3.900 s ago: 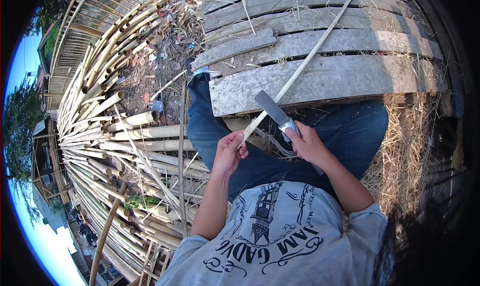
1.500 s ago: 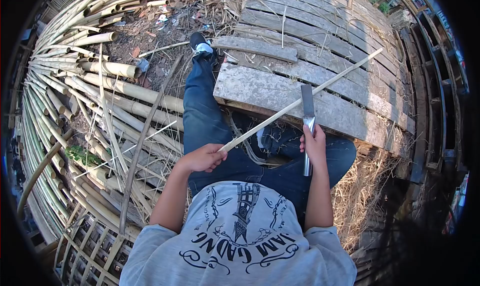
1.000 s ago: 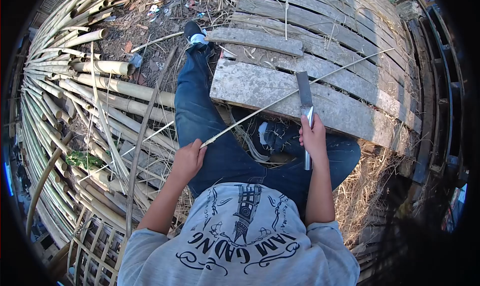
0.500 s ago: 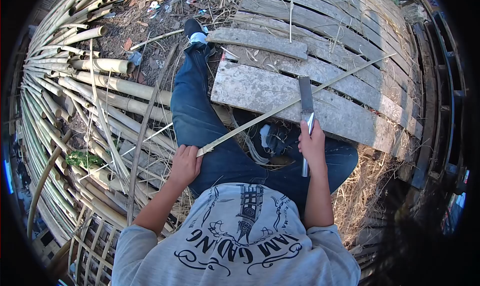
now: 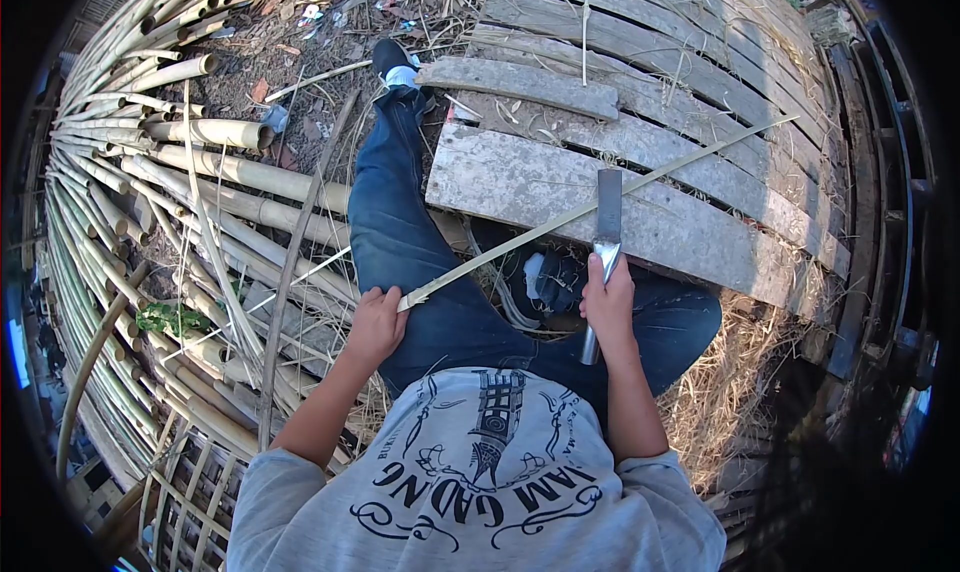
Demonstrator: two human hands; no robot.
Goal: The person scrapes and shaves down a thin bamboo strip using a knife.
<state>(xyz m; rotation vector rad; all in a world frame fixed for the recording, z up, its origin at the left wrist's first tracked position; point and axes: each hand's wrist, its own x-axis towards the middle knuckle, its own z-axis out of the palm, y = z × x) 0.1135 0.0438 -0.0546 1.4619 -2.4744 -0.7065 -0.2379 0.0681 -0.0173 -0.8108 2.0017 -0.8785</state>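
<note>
My left hand (image 5: 377, 324) is closed on the near end of a long pale bamboo strip (image 5: 500, 248), beside my thigh. From there the strip slants up to the right, across the slatted wooden platform (image 5: 500, 177). My right hand (image 5: 607, 297) is wrapped round the metal handle of a broad-bladed knife (image 5: 608, 207). The blade points away from me and lies across the strip; whether it touches the strip I cannot tell.
Bamboo poles (image 5: 215, 132) are piled at the left, with a woven bamboo lattice (image 5: 190, 502) below them. A loose board (image 5: 520, 84) lies on the platform. Straw (image 5: 720, 382) covers the ground at the right. My shoe (image 5: 390, 56) rests beyond the platform's left corner.
Since the earliest frame my left hand has moved left and down with the strip's end. In the last half second the knife has shifted slightly lower, its handle end swinging left. The strip stays slanted.
</note>
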